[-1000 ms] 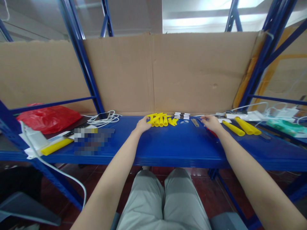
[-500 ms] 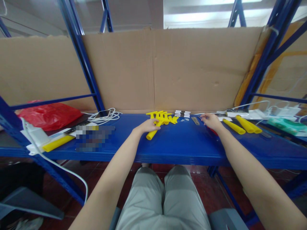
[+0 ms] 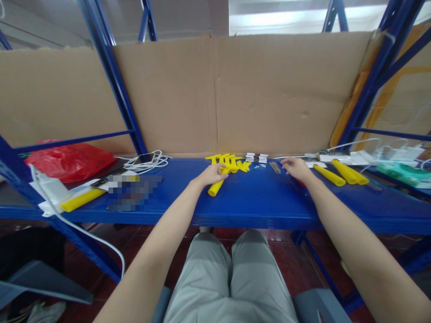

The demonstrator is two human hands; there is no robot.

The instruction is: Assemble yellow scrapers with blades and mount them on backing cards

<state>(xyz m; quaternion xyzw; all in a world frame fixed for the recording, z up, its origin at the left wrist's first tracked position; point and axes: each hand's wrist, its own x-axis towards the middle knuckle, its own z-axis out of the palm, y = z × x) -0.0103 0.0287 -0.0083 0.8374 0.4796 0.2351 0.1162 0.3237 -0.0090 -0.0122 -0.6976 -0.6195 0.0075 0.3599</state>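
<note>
My left hand [image 3: 213, 174] is closed around a yellow plastic tube [image 3: 216, 188], whose wide open end points toward me. Just behind it lies a cluster of yellow plastic T-shaped pieces [image 3: 226, 158], with smaller yellow pieces [image 3: 244, 166] to the right. My right hand [image 3: 296, 169] is low over the table, thumb and fingertips drawn together; what is between them is too small to see. Under its palm a red object [image 3: 299, 182] shows partly. Left of those fingertips lies a flat grey metal piece [image 3: 275, 168].
White packets with dark bands [image 3: 256, 158] and tiny silvery parts [image 3: 260, 166] lie at the back. More yellow tubes [image 3: 329, 175] rest at right. To the left are a white cable [image 3: 153, 161], a red plastic bag [image 3: 70, 161] and another yellow tube [image 3: 82, 200]. Blue posts [image 3: 112, 80] flank a cardboard wall [image 3: 252, 94].
My left hand and the yellow tube have shifted slightly to the right. My right hand stays in nearly the same spot. The camera view has moved a little.
</note>
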